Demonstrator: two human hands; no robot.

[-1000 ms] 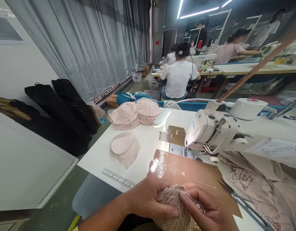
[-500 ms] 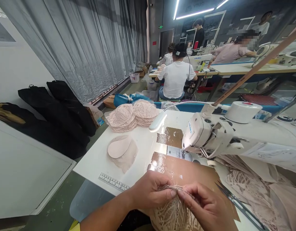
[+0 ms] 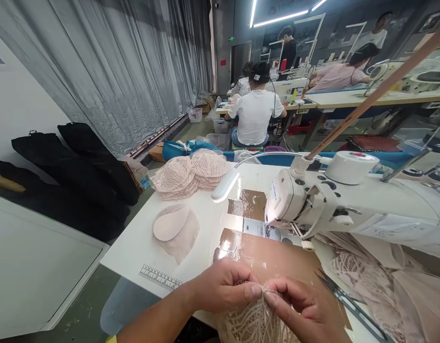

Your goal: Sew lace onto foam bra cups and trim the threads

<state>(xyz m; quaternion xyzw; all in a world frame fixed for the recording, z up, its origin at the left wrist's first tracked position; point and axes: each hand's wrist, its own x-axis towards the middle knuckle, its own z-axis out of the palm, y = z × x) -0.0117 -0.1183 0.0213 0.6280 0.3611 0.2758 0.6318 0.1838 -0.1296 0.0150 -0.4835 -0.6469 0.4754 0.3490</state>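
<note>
A beige lace bra cup (image 3: 253, 319) hangs below my two hands at the table's front edge. My left hand (image 3: 230, 286) pinches its upper edge between thumb and forefinger. Right beside it, my right hand (image 3: 294, 302) pinches the same edge, the two thumb tips almost meeting. The lower part of the lace runs out of the frame. Just beyond my hands lies brown tape-covered board (image 3: 273, 252) on the table. Dark scissors (image 3: 348, 300) rest to the right of my right hand.
A white sewing machine (image 3: 312, 195) stands at right, with a lamp (image 3: 225, 186) beside its head. Stacked lace cups (image 3: 191, 175) sit at the table's back left. A smooth cup piece on sheer fabric (image 3: 175, 228) lies nearer. Beige fabric (image 3: 377, 286) heaps at right. Co-workers sit beyond.
The view has shifted slightly, so the table and machine appear a little farther left. Both hands keep their pinch on the lace edge, and the thumb tips stay close together.
</note>
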